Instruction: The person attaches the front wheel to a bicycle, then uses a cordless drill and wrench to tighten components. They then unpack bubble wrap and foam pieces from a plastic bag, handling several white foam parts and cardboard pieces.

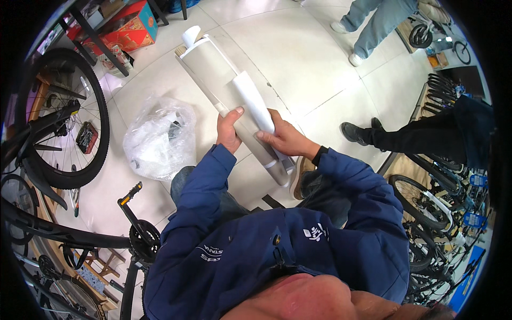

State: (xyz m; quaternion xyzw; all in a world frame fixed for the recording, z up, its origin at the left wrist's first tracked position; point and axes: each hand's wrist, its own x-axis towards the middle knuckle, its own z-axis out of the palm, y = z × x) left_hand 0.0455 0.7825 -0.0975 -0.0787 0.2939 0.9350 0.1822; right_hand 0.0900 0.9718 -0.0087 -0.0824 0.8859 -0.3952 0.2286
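Note:
A long beige-and-white object (210,66) slants across the middle in front of me, its far end up and to the left. It looks like a flat beige sleeve with a smooth white strip along its right side; its exact kind I cannot make out. My left hand (229,132) grips its left edge, thumb on top. Lower down, my right hand (289,137) is closed round the right side, with the thumb pressing on the white strip. Left of the object, a crumpled clear plastic bag (160,141) with white wrapping inside lies on the tiled floor.
A bicycle's wheel (101,114) and its crank (143,229) stand close on my left. A red box (125,29) sits at the far left. One person's jeans (373,24) show beyond; another's dark trouser leg (416,140) is at right, above several parked bikes (418,200).

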